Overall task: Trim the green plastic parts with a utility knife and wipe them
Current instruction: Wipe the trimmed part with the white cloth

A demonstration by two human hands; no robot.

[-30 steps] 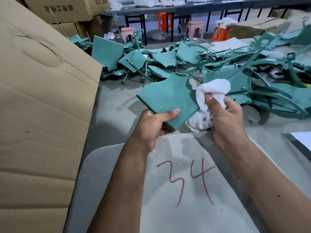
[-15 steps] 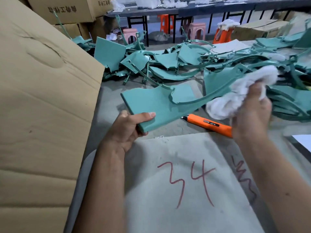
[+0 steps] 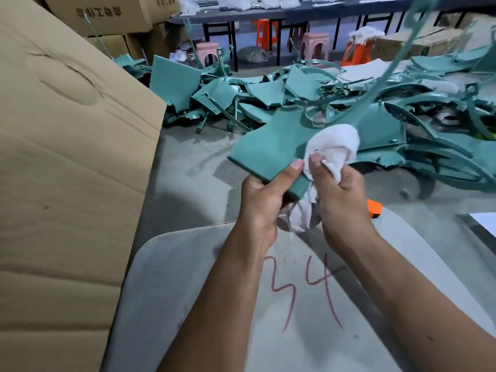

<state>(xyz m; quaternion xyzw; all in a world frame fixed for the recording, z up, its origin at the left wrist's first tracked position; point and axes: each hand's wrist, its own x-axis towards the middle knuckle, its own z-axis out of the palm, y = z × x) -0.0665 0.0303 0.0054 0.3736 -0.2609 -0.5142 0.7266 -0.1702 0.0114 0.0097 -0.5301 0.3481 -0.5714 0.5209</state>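
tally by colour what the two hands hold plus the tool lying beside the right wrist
green flat plastic part: 1
white crumpled cloth: 1
orange utility knife, mostly hidden: 1
total: 3

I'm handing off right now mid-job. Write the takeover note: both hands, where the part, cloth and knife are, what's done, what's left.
Left hand grips the near corner of the green part, held up off the table.
Right hand holds the white cloth bunched against the part's top face, beside the left thumb.
Utility knife lies on the table behind the right hand, only its orange end showing.
Done: this part is at the wiping stage; whether its trimming is finished cannot be seen.
Left: finish wiping, then work through the pile of green parts behind.
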